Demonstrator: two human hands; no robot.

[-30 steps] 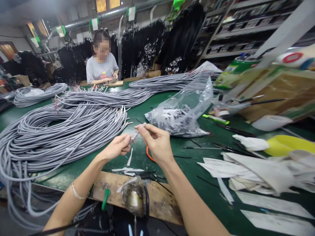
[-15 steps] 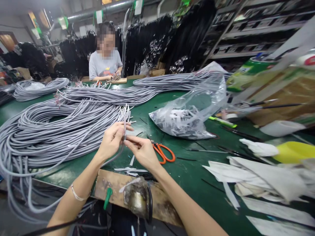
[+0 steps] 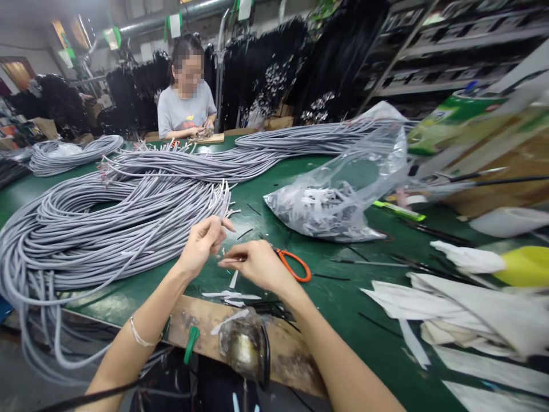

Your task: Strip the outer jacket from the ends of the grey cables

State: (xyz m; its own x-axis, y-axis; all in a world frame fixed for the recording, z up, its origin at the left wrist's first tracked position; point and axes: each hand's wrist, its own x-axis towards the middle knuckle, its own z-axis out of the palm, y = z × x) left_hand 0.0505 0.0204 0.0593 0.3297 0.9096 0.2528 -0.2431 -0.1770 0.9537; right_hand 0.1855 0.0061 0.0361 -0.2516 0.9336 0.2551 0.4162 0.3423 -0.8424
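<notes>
L hand (image 3: 201, 243): fingers pinched on the end of one grey cable (image 3: 217, 220), at the right tip of the big cable bundle (image 3: 107, 229) – near-centre of the green table (image 3: 334, 297).
R hand (image 3: 253, 264): just right of L, fingertips closed on a thin pale strip, prob. a label or tie – too small to tell which.
Cable feel (judgement): light per strand, soft jacket, bends easily but springs back; the bundle as a whole is heavy & tangle-prone. Stripped tips look fragile.
Where to hold: on the jacket just behind the tip, not on the bare wires – pinch grip is enough.
Scissors (image 3: 294, 264): orange handles, flat on table, touching/just behind R hand.
Plastic bag (image 3: 338, 194): far right of hands, small parts inside.
Wood block (image 3: 257, 349): near edge, metal fixture on it.
Paper strips (image 3: 450, 309): near right, loose pile.
Co-worker (image 3: 186, 109): far side, own hands on a board.
</notes>
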